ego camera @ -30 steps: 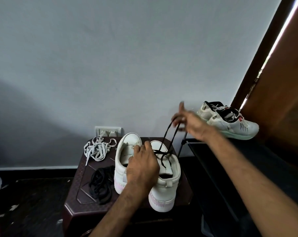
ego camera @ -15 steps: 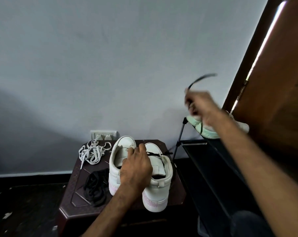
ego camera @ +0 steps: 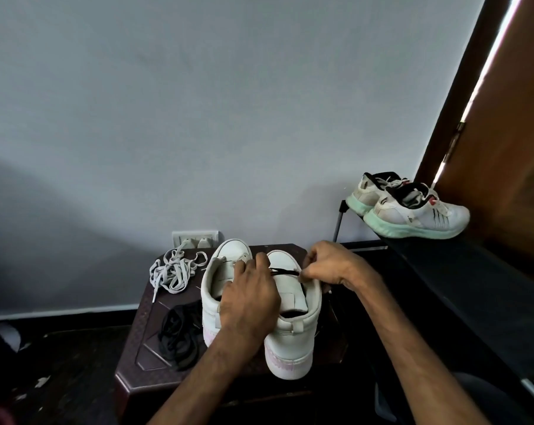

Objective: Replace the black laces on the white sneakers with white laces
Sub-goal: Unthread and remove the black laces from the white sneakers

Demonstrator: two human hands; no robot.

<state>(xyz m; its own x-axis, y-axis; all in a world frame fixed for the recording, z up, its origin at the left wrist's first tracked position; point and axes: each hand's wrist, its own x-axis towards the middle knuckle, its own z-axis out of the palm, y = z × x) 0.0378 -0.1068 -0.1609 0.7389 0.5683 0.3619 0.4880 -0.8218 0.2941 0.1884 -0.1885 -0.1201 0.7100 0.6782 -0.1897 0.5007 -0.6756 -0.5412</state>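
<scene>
One row to go: drops from the high pull, pinches black lace (ego camera: pixel 285 272) with right hand (ego camera: pixel 330 268), grips white sneaker (ego camera: pixel 293 338) with left hand (ego camera: pixel 250 302).

White sneakers (ego camera: pixel 293 332): pair, upright, side by side, touching, mid stool (ego camera: pixel 131 348); heels twd cam, toes twd wall, pink tint on heel soles. L sneaker (ego camera: pixel 216 280): unlaced. R sneaker (ego camera: pixel 302 305): one black lace (ego camera: pixel 285 272) stretched across near toe, right end pinched by R hand (ego camera: pixel 330 268). Loose black lace (ego camera: pixel 180 332): crumpled heap on stool, just left of L sneaker. White laces (ego camera: pixel 173 271): tangled pile, far-left stool corner, apart from sneakers.
</scene>
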